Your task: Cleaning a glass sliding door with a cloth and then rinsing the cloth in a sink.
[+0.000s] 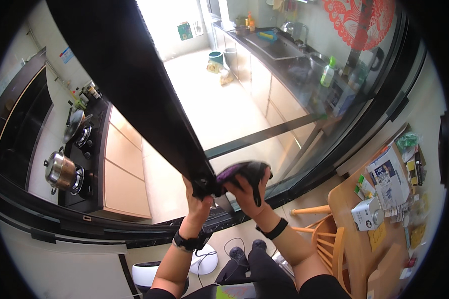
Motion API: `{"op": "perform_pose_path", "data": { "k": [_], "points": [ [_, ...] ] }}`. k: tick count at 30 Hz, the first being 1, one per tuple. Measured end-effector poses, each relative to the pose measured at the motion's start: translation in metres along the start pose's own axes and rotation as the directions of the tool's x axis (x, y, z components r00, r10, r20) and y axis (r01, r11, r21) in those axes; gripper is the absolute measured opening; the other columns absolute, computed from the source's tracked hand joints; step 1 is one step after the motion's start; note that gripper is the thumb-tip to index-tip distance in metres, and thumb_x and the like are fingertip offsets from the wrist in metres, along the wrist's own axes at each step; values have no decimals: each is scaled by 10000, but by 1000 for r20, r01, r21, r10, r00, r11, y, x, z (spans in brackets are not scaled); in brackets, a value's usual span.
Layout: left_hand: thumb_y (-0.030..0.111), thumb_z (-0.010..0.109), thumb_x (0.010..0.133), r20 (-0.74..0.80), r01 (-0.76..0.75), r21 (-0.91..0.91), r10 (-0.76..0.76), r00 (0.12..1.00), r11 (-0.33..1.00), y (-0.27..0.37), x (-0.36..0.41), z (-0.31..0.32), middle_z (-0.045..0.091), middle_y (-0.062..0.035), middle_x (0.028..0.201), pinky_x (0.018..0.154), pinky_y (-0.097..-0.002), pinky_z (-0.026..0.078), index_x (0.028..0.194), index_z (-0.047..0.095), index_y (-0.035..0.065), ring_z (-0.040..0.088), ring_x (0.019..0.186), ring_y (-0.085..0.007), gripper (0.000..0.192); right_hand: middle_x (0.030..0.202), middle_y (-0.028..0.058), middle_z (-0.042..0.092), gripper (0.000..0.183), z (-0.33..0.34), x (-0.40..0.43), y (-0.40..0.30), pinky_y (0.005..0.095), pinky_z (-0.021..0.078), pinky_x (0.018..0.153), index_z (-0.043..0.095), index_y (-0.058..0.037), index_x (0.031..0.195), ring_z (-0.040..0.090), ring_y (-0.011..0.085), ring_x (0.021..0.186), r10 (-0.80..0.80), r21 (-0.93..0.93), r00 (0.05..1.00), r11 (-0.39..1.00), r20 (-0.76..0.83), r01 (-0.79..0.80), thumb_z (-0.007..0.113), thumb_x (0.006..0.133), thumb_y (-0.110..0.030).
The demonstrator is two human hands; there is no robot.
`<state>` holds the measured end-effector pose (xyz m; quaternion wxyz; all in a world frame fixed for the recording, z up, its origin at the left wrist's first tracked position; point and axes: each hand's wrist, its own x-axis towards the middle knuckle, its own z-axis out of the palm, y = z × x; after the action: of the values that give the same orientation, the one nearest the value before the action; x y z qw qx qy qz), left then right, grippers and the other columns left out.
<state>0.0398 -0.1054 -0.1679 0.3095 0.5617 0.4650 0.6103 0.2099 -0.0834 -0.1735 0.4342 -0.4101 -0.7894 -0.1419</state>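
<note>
A black-framed glass sliding door [161, 108] stands in front of me, its dark upright edge running down toward my hands. My left hand [199, 202] grips around that upright, with some fingers hidden behind it. In my right hand [249, 194] is a purple and black cloth-like item [243, 173], held against the glass side beside the upright. A black strip hangs down over the fingers, and the item's exact kind is unclear. The two hands are close together, on either side of the edge.
Beyond the door are a gas stove with a steel pot [61, 171], a wok [74, 125] and a sink [277, 46]. At right, a wooden chair [331, 243] stands by a cluttered table [350, 194]. A white round base [205, 259] and a cable lie near my feet.
</note>
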Motion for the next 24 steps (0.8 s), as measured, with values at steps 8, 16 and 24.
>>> {"op": "perform_pose_path", "data": {
  "k": [8,16,24],
  "points": [
    [287,640,782,-1,-143,96,144,990,985,-5,-19,5,479,-135,1134,946,-345,354,1278,349,-62,453,1069,-258,673,1074,-92,617,295,47,-103,27,591,153,998,674,-357,997,493,191,1089,43,76,991,996,125,-53,684,720,-255],
    [196,539,832,-198,-185,119,205,958,976,-123,-58,6,410,-174,1269,1023,-390,279,1308,324,-61,412,1173,-316,582,1384,-29,403,448,-25,31,15,700,105,977,587,-401,1170,378,393,1203,-159,-80,985,985,-68,153,631,747,-260],
    [498,385,936,-59,-263,-86,259,964,961,-142,-43,-13,384,-139,1360,1005,-337,322,1347,279,-73,405,1227,-228,711,1175,8,558,442,-13,18,16,625,172,933,563,-267,1249,415,271,1231,-147,56,946,984,-288,170,547,807,-292]
  ]
}}
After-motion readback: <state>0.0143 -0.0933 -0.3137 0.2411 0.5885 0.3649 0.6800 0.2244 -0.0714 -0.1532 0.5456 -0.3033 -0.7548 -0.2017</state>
